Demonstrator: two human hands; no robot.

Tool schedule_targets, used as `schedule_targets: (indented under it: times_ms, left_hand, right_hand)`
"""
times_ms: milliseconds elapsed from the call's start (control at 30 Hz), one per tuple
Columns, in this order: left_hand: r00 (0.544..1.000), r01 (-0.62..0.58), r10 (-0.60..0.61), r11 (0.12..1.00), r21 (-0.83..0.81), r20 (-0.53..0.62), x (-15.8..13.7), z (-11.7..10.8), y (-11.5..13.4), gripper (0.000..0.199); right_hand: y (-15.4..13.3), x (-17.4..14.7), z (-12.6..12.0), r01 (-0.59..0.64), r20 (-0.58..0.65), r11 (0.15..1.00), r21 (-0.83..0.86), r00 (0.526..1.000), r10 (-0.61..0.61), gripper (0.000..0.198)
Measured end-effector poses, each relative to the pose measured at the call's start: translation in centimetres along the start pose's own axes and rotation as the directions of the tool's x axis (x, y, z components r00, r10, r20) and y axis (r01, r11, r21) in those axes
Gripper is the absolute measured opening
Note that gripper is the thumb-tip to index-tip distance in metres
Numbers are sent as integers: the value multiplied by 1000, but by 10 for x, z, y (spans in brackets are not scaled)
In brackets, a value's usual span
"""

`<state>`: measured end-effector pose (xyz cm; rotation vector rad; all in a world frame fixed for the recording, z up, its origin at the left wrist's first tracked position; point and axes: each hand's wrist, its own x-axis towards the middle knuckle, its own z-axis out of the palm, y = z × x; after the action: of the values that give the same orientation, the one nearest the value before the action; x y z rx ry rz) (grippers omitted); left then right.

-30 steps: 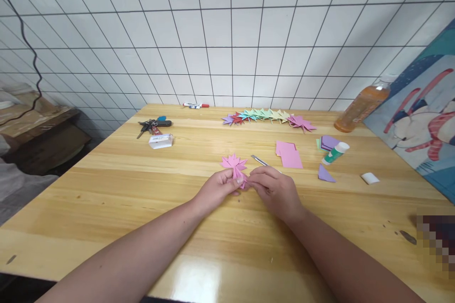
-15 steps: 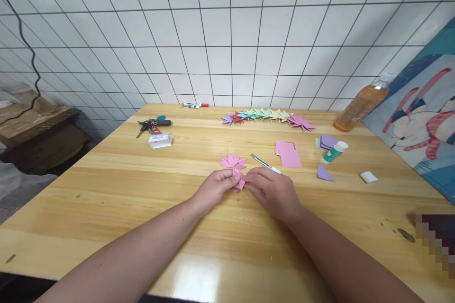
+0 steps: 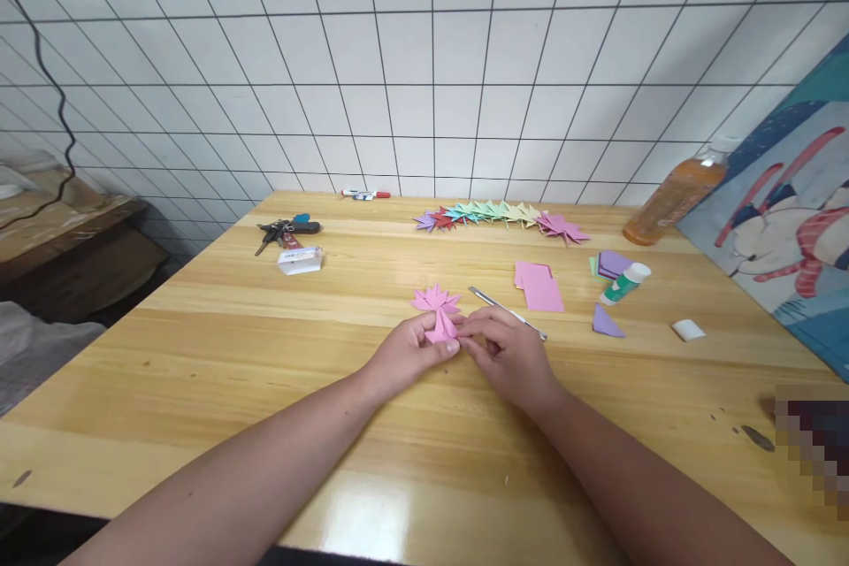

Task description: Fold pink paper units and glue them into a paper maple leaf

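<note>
A small folded piece of pink paper [image 3: 440, 328] is held up between my two hands near the middle of the table. My left hand [image 3: 411, 350] grips its lower left side, thumb in front and fingers behind. The fingertips of my right hand [image 3: 508, 349] pinch its right corner. Just behind it lies a pink folded-paper fan of points [image 3: 430, 297], partly covered by the held piece. A utility knife [image 3: 500, 308] rests beyond my right hand, which hides part of it. Pink paper squares [image 3: 542, 289] lie further back to the right.
Along the back sits a multicoloured row of folded paper [image 3: 494, 212]. To the right are a glue stick [image 3: 625, 283], a purple paper triangle [image 3: 606, 322], a white eraser-like block [image 3: 688, 330] and a drink bottle [image 3: 673, 195]. Keys [image 3: 288, 230], a white box [image 3: 300, 261] and a marker [image 3: 365, 195] stand left.
The pink paper has been turned in my hands and now shows a wide base with a point upward. My left thumb has shifted down to its lower edge; my right fingers still pinch the right side.
</note>
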<state>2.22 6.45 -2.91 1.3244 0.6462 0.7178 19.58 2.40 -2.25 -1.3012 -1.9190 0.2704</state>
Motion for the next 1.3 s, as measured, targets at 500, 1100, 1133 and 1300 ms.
schedule_targets:
  times_ms: [500, 1100, 1133, 1300]
  left_hand:
    - [988, -44, 78, 969, 241, -136, 1, 5, -5, 36]
    - [981, 84, -65, 992, 95, -184, 1, 6, -3, 45]
    - [981, 85, -66, 991, 101, -180, 1, 7, -3, 49]
    - [985, 91, -67, 985, 149, -156, -2, 9, -2, 55]
  right_hand:
    - [-5, 3, 8, -240, 54, 957, 164, 971, 234, 19]
    - [0, 8, 10, -551, 274, 660, 511, 832, 483, 18]
    - [0, 8, 10, -556, 278, 674, 487, 830, 484, 18]
    - [-2, 8, 5, -580, 323, 616, 533, 812, 486, 15]
